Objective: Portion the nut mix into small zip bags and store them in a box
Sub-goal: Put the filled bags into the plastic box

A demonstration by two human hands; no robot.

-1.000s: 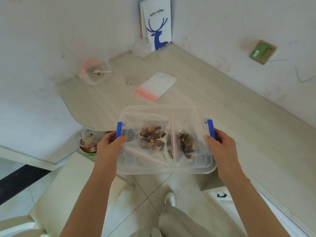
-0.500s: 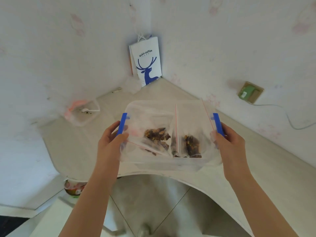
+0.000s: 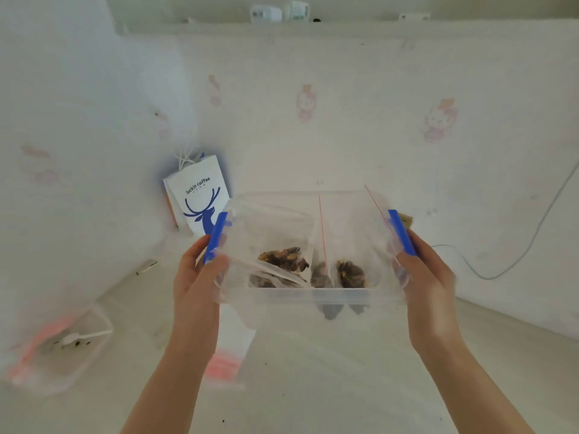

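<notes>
**A:** Start big. Where is the box relative to the table?

**B:** The table (image 3: 313, 386) fills the lower frame. The clear box (image 3: 310, 297) is at frame centre, lifted off the table and in front of the wall.

**A:** Which way does it run?

**B:** Its long axis goes left to right across the frame, with one hand at each short end. The left hand (image 3: 194, 286) grips the left end and the right hand (image 3: 429, 286) grips the right end. Both have their fingers curled round the box.

**A:** Is either hand nearer?

**B:** No, the box sits evenly between them. I'd judge that any set-down has to be made with both hands together, keeping the box level.

**A:** And the clips?

**B:** The left blue clip (image 3: 215, 238) is just above the left thumb, and the right blue clip (image 3: 401, 233) lies against the right fingers. I can't tell whether they are latched.

**A:** What about the contents?

**B:** The filled zip bags (image 3: 283, 260) are inside, slumped toward the near wall. The spare zip bags (image 3: 228, 349) lie on the table below the box, left of centre.
</notes>
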